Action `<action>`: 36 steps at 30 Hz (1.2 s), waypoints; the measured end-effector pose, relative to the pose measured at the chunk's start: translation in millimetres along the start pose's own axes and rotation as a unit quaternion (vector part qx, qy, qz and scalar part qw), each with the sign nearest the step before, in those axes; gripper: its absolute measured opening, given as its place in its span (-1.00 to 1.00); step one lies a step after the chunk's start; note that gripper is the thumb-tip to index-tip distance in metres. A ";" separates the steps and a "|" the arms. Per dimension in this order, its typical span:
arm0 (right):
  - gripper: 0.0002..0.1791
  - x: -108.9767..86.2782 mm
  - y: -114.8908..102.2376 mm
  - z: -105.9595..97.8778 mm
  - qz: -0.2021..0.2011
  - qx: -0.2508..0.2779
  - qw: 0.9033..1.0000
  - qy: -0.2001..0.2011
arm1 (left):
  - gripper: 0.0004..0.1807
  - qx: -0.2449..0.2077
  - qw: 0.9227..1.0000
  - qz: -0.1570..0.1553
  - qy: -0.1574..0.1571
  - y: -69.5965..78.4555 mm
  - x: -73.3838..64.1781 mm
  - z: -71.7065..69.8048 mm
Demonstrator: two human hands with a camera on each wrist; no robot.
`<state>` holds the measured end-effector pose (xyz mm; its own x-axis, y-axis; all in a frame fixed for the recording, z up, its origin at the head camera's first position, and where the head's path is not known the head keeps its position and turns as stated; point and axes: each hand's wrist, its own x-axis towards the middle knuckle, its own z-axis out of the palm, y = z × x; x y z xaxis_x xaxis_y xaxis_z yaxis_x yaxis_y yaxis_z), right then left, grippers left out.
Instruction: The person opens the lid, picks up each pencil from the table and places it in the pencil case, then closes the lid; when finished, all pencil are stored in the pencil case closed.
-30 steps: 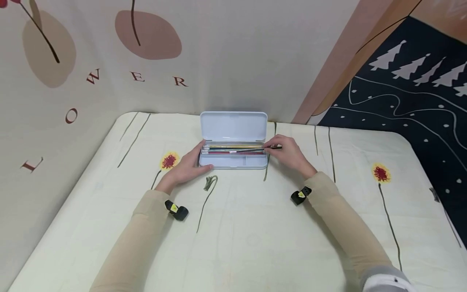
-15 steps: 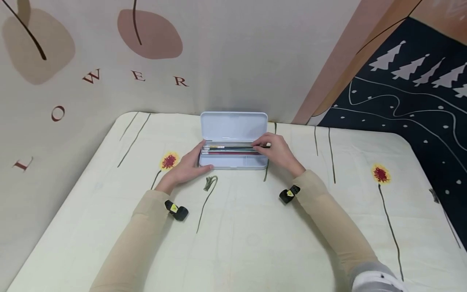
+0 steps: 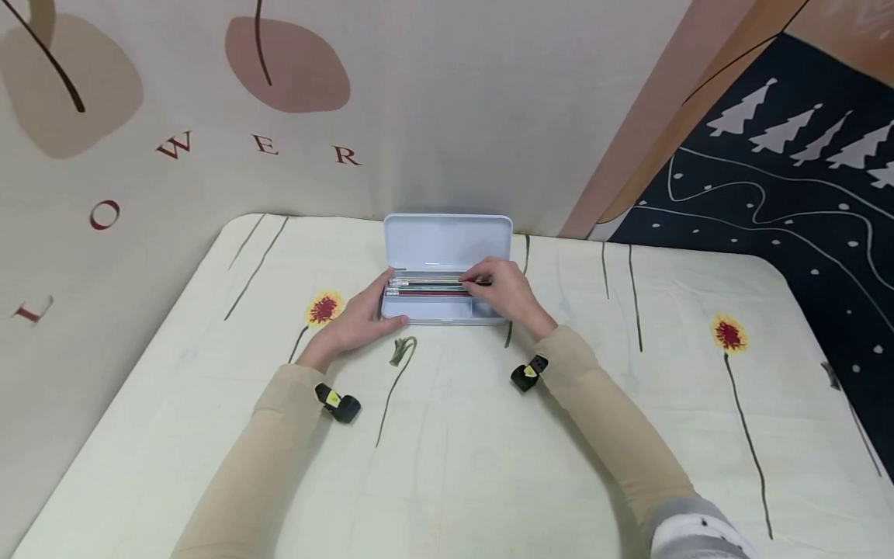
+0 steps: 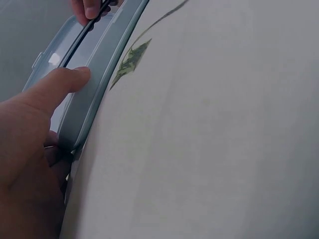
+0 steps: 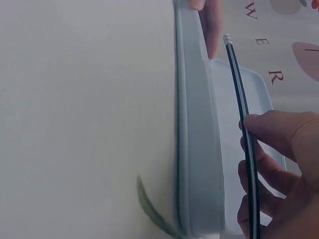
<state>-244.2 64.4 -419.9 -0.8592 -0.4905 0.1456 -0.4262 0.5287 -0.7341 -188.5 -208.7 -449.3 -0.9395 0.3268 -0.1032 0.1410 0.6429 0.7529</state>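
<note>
A pale blue pencil case (image 3: 433,311) lies with its lid (image 3: 447,241) raised at the back of the table. My left hand (image 3: 355,320) grips the case's left end; in the left wrist view its thumb (image 4: 70,82) presses the front wall. Between thumb and fingers, my right hand (image 3: 506,293) pinches a dark striped pencil (image 5: 240,92) with a pale eraser end, above the case. Several pencils (image 3: 426,293) lie side by side in the case's rear compartment, their right ends hidden behind my right hand.
A cream cloth printed with flowers covers the table (image 3: 433,466). A fabric wall (image 3: 447,140) with printed letters rises right behind the case. Dark cloth with tree prints (image 3: 789,194) hangs at the right.
My right hand has moved left over the case with the pencil, which now lies more in line with the others. The left hand has stayed on the case's left end.
</note>
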 end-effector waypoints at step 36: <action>-0.61 16.2 12.8 -33.7 -0.049 -0.009 0.985 0.163 | 0.03 -0.001 1.000 -0.001 0.000 3.7 -0.4 0.0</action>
<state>-273.1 86.6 -404.5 -0.8579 -0.2919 0.4229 -0.5137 0.5035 -0.6947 -187.6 -206.4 -446.4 -0.9399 0.3254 -0.1035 0.1393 0.6423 0.7537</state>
